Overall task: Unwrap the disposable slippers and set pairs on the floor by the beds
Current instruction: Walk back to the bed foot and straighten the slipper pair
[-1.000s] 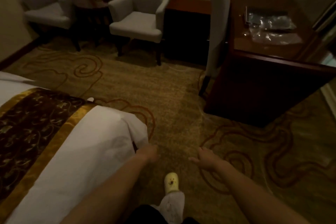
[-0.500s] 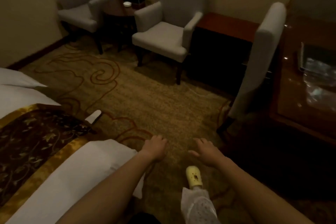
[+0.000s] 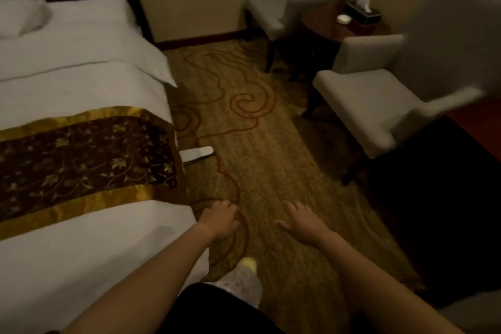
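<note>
So from my end the bed point(image 3: 81, 76) eats the whole left side of the view. It's got white sheets, a brown-and-gold runner point(image 3: 81, 160) laid across it and a pillow point(image 3: 21, 16) up in the top left corner. Next to it the floor point(image 3: 271, 157), all swirly patterned carpet, runs up the middle as a strip between the bed and the seating. On the right there's a light grey armchair point(image 3: 366, 100) close to me, pretty smeared at its back, and a second armchair point(image 3: 271, 13) further off against the wall. A dark cabinet point(image 3: 433, 198) fills the lower right, too dim to make out much. Between the two chairs sits a small wooden surface point(image 3: 325, 27).

Both arms are stretched out ahead over the carpet, low in the frame. The left hand point(image 3: 219, 221) is right off the corner of the bed, its fingers point(image 3: 229, 207) loosely curled in and holding nothing. The right hand point(image 3: 303, 221) is near it, palm down, fingers point(image 3: 294, 206) relaxed and slightly spread, also holding nothing.

The task bit: a white slipper point(image 3: 196, 153), or what I think is one since it's blurry, lies on the floor. It pokes out from the bed's side just under the runner, well apart from the left hand. Can't tell if its partner is tucked behind it.

Smaller stuff: a foot in a yellow shoe point(image 3: 249, 263) below the hands, plus a tissue box point(image 3: 364, 12) and a little white dish point(image 3: 343, 18) side by side on that surface.
</note>
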Action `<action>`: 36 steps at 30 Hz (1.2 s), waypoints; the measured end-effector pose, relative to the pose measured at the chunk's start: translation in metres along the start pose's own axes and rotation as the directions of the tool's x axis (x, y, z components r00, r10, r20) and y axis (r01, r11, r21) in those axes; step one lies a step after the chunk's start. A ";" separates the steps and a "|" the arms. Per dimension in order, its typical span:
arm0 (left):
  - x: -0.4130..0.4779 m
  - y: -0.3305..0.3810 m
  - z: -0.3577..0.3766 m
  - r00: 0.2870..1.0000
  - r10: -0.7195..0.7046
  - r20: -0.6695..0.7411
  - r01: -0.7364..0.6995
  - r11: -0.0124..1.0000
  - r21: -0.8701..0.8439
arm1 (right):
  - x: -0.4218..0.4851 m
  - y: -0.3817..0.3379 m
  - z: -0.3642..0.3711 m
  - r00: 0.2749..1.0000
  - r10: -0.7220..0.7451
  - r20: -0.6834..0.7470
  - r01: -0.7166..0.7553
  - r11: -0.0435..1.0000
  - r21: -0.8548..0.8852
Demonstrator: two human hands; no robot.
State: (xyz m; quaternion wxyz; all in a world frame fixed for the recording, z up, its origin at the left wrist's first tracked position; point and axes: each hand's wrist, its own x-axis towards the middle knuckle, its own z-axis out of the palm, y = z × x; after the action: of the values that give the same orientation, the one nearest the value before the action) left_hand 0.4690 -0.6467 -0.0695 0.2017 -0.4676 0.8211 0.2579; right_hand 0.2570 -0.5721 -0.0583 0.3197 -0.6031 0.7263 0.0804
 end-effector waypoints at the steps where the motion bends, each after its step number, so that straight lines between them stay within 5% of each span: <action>1: 0.012 -0.003 -0.007 0.999 -0.032 -0.006 0.031 0.999 -0.025 | 0.018 0.000 -0.010 0.999 -0.034 0.005 0.034 0.999 -0.017; 16: 0.237 -0.040 -0.171 0.983 -0.177 -0.040 0.163 0.959 -0.234 | 0.296 -0.008 -0.211 0.934 -0.336 0.124 0.355 0.913 -0.202; 22: 0.287 -0.080 -0.232 0.940 -0.329 -0.089 0.277 0.889 -0.364 | 0.400 -0.027 -0.282 0.845 -0.495 0.202 0.535 0.794 -0.290; 32: 0.360 -0.115 -0.252 0.668 -0.739 0.094 0.579 0.435 -0.690 | 0.608 -0.093 -0.369 0.537 -0.676 0.505 0.840 0.378 -0.389; 36: 0.383 -0.110 -0.261 0.562 -0.797 0.222 0.599 0.207 -0.774 | 0.658 -0.131 -0.379 0.467 -0.663 0.586 0.884 0.327 -0.334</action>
State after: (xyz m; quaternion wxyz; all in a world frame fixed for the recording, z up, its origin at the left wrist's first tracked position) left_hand 0.3569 -1.1077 -0.1095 -0.0253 -0.8495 0.3290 0.4116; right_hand 0.1939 -1.3395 -0.0958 0.2295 -0.9200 0.2035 0.2439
